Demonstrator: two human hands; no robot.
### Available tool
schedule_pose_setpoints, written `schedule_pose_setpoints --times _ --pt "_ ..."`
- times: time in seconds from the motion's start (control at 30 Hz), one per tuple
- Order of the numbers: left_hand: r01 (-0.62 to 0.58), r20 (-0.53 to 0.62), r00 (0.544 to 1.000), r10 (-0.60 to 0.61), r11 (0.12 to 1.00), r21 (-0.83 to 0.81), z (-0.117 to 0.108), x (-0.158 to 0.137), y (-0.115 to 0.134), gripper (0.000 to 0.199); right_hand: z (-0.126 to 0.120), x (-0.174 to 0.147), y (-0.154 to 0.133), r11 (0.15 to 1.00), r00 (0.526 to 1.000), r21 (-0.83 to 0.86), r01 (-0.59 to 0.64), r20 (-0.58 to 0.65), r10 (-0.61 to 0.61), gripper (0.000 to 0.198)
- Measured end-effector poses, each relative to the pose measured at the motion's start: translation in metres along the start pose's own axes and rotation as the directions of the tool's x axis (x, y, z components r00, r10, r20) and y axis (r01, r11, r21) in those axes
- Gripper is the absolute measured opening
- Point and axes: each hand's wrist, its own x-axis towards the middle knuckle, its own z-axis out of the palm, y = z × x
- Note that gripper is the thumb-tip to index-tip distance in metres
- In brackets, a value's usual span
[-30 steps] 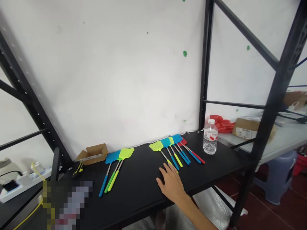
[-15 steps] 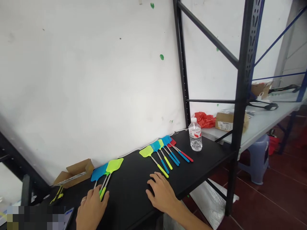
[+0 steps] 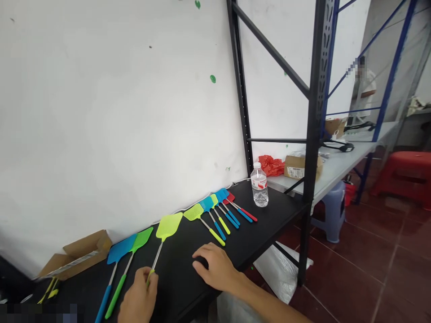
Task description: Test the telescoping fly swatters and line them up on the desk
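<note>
My left hand (image 3: 138,297) grips the handle of a yellow-green fly swatter (image 3: 167,226) that lies on the black shelf (image 3: 266,224), its head pointing toward the wall. Just left of it lie a blue swatter (image 3: 118,250) and a green swatter (image 3: 141,237). My right hand (image 3: 215,268) rests flat on the shelf, fingers spread, holding nothing. Beyond it is a row of several swatters (image 3: 218,208) in yellow, blue and red, overlapping side by side.
A clear water bottle (image 3: 259,191) stands right of the row. An open cardboard box (image 3: 76,255) sits at the far left by the wall. Black rack uprights (image 3: 313,134) frame the shelf. A grey table (image 3: 336,163) carries boxes and a red bag; stools stand beyond. A person stands far right.
My view has swung right. My left hand has closed on the yellow-green swatter's handle and shifted it away from the other two. My right hand stays flat on the shelf.
</note>
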Motion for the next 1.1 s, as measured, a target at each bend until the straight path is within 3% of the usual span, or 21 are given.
schedule_pose_setpoints --times 0.1,0.17,0.23,0.3,0.37,0.47,0.57,0.7,0.8,0.87,0.93,1.03,1.1 --pt "-0.015 0.006 1.000 0.017 0.968 -0.249 0.013 -0.022 0.020 0.028 0.016 0.013 -0.002 0.927 0.987 0.340 -0.158 0.093 0.134 0.034" --pt "-0.025 0.032 0.999 0.039 0.928 -0.372 0.021 -0.035 0.032 0.034 0.032 0.027 -0.004 0.775 0.955 0.560 -0.294 0.195 0.222 0.043" --pt "-0.036 0.074 0.994 0.080 0.879 -0.475 0.027 -0.045 0.040 0.043 0.048 0.043 -0.009 0.571 0.914 0.717 -0.400 0.264 0.308 0.052" --pt "-0.013 0.109 0.990 0.092 0.820 -0.572 0.029 -0.052 0.042 0.050 0.061 0.057 -0.014 0.385 0.882 0.818 -0.426 0.281 0.379 0.056" --pt "0.044 0.142 0.987 0.070 0.742 -0.669 0.029 -0.056 0.040 0.048 0.070 0.066 -0.021 0.277 0.868 0.869 -0.409 0.278 0.412 0.057" --pt "0.106 0.160 0.986 0.033 0.618 -0.779 0.026 -0.061 0.037 0.040 0.079 0.068 -0.035 0.245 0.877 0.875 -0.418 0.318 0.360 0.057" --pt "0.120 0.148 0.989 0.005 0.563 -0.817 0.024 -0.065 0.037 0.044 0.086 0.061 -0.048 0.278 0.880 0.844 -0.458 0.387 0.275 0.056" --pt "0.154 0.176 0.984 -0.002 0.491 -0.858 0.026 -0.068 0.041 0.050 0.090 0.056 -0.056 0.290 0.885 0.850 -0.440 0.355 0.303 0.051" --pt "0.248 0.266 0.964 0.023 0.295 -0.923 0.029 -0.065 0.046 0.047 0.091 0.059 -0.057 0.218 0.854 0.868 -0.447 0.340 0.394 0.042" --pt "0.300 0.315 0.944 0.093 0.145 -0.943 0.031 -0.062 0.049 0.044 0.092 0.062 -0.057 0.140 0.816 0.871 -0.471 0.370 0.444 0.035" --pt "0.346 0.349 0.920 0.177 0.050 -0.937 0.031 -0.061 0.051 0.041 0.093 0.066 -0.056 0.085 0.795 0.875 -0.477 0.389 0.465 0.029" --pt "0.358 0.355 0.911 0.210 0.023 -0.933 0.033 -0.061 0.050 0.040 0.094 0.072 -0.053 0.053 0.794 0.889 -0.454 0.377 0.477 0.027" --pt "0.338 0.345 0.922 0.177 0.070 -0.938 0.036 -0.064 0.049 0.042 0.092 0.077 -0.050 0.059 0.802 0.904 -0.424 0.345 0.488 0.026"
